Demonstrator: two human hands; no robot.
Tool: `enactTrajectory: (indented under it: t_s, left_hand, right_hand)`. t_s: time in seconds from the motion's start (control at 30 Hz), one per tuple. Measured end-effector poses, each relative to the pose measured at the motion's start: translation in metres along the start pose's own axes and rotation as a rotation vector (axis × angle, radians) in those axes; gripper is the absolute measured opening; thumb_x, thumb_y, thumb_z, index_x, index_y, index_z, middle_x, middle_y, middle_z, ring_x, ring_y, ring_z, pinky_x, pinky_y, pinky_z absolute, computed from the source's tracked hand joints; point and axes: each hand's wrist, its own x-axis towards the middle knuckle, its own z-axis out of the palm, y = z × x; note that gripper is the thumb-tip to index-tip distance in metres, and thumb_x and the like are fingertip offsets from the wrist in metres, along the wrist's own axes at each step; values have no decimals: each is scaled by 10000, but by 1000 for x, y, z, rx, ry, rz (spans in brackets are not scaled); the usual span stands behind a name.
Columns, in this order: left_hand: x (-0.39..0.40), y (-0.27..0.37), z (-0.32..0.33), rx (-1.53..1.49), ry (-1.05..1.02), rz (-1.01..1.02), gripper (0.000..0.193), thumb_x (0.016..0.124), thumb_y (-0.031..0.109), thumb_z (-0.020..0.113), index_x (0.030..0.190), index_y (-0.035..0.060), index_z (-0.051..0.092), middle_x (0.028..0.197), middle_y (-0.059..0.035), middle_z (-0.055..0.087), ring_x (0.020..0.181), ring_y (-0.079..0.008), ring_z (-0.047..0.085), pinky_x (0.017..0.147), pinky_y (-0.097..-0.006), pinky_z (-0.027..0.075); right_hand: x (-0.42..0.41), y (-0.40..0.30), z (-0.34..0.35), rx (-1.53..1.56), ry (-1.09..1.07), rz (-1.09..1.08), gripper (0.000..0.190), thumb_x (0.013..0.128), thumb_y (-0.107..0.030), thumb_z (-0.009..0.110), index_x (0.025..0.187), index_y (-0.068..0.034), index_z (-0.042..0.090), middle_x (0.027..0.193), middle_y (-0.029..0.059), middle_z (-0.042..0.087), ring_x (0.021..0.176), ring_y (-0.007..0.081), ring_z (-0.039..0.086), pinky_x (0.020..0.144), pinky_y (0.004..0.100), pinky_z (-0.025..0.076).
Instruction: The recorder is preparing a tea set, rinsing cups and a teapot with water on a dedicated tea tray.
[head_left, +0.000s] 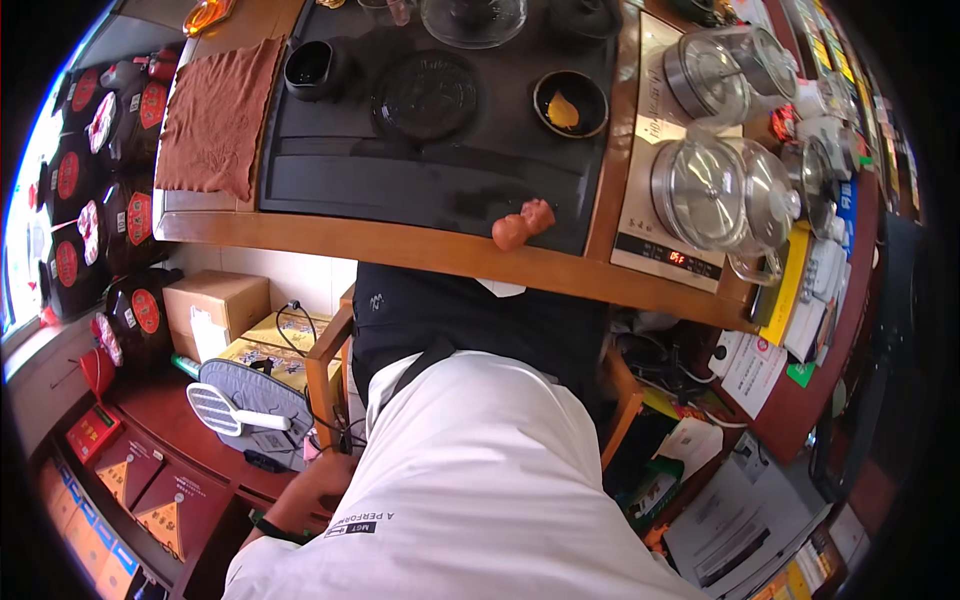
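Observation:
At the lower left, my left hand (324, 484) hangs low beside my white shirt, below the wooden chair arm (330, 349). A dark band circles its wrist. It is nearest to a dark opening in the red-brown cabinet (199, 517); its fingers are partly hidden, and whether they hold anything is unclear. My right hand is out of view. Before me is a black tea tray (420, 180) set in a wooden table. On it are a clay figurine (523, 223), a dark bowl with a yellow leaf design (570, 105), a black pitcher (309, 69) and a glass vessel (474, 19).
A brown cloth (217, 120) lies left of the tray. To its right, glass kettles (701, 195) stand on a heating panel (667, 259) with a lit display. Dark jars (127, 217), a cardboard box (217, 300) and an electric fly swatter (236, 411) are at my left.

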Motion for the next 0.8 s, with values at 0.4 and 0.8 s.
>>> enactTrajectory:
  t_s: [0.4, 0.8]
  left_hand:
    - [-7, 25, -18, 6, -254, -33, 390, 818, 336, 601, 1056, 33, 666, 988, -198, 682, 913, -340, 659, 816, -412, 499]
    - [0, 52, -79, -19, -447, 78, 406, 824, 352, 590, 1069, 36, 661, 986, -199, 680, 922, -351, 653, 821, -417, 497]
  right_hand:
    - [16, 6, -45, -26, -332, 15, 326, 836, -293, 661, 1017, -25, 706, 942, 152, 709, 830, 221, 686, 751, 310, 527]
    - [3, -17, -99, -67, -515, 59, 320, 838, -293, 655, 1007, -26, 708, 926, 152, 710, 812, 225, 689, 732, 307, 530]
